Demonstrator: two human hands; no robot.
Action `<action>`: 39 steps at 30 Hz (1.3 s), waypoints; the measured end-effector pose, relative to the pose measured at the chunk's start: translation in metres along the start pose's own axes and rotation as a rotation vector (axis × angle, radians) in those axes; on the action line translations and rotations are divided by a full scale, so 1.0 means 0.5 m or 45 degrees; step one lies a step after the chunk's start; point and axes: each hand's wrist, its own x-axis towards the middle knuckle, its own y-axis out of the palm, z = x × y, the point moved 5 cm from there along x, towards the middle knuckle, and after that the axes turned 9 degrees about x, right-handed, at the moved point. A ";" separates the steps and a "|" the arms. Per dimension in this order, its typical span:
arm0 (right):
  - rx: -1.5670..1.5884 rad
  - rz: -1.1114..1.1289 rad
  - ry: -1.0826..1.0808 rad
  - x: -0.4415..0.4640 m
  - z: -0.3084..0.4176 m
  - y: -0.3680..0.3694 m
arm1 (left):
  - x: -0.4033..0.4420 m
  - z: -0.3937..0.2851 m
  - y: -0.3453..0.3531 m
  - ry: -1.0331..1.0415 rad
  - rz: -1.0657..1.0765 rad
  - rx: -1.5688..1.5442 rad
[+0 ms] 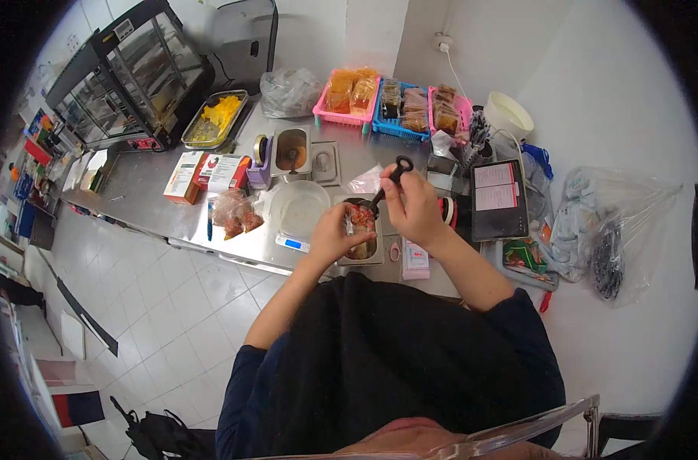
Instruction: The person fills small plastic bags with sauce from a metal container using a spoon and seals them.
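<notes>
My left hand [338,235] is closed around a small clear plastic bag [362,218] with red, chopped-looking food in it. My right hand [415,202] grips a black spoon [398,170] by its handle, which has a ring at the top end. The spoon's lower end points down at the mouth of the bag; its bowl is mostly hidden. Both hands are above a rectangular metal container [370,253], whose contents are largely covered by my left hand. Left of it, a kitchen scale [291,243] with a lit blue display carries a round, pale dish [299,211].
Filled bags [235,216] lie left of the scale, near boxes [186,178]. Behind are a metal pan [291,151] with brown contents and pink [347,117] and blue [400,130] baskets of packets. A black tablet-like device [500,220] and a pink packet [415,262] are at right.
</notes>
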 end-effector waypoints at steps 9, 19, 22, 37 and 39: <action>0.067 -0.104 0.169 0.000 -0.013 -0.015 | 0.004 0.001 -0.008 -0.013 -0.104 -0.018; 0.520 -0.545 0.566 -0.055 -0.142 -0.051 | 0.008 0.023 0.011 -0.006 -0.109 -0.087; 0.841 -0.789 0.829 -0.107 -0.211 -0.056 | 0.013 0.012 0.000 0.012 -0.121 -0.078; 0.715 -0.876 0.967 -0.327 -0.308 -0.013 | 0.033 -0.004 -0.088 0.141 -0.244 0.283; 0.660 -0.577 1.086 -0.349 -0.301 0.033 | 0.029 0.039 -0.085 0.001 -0.276 0.063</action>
